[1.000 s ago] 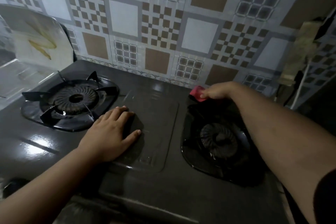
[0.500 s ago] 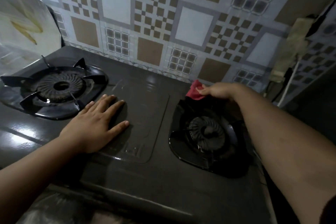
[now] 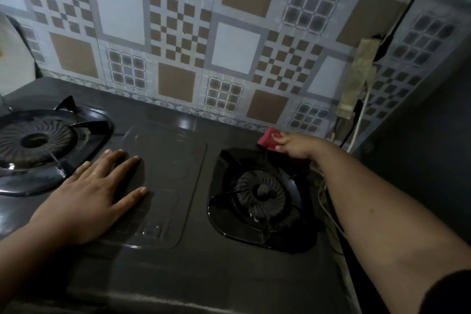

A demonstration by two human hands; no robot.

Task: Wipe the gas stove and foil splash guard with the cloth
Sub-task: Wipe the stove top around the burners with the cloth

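Note:
A dark two-burner gas stove (image 3: 163, 270) fills the lower view, with a left burner (image 3: 35, 140) and a right burner (image 3: 260, 191). My right hand (image 3: 295, 145) grips a red cloth (image 3: 267, 139) at the stove's back edge, just behind the right burner. My left hand (image 3: 94, 191) lies flat, fingers spread, on the stove's middle panel between the burners. A patterned foil splash guard (image 3: 229, 41) covers the wall behind the stove.
A power strip with a white cord (image 3: 356, 79) hangs on the wall at the right, close to my right hand. A pale board (image 3: 12, 56) leans at the far left. A dark wall stands at the right.
The camera has turned to the right, so the left burner sits nearer the frame's edge. My right hand with the cloth has shifted right along the back edge. My left hand stays flat.

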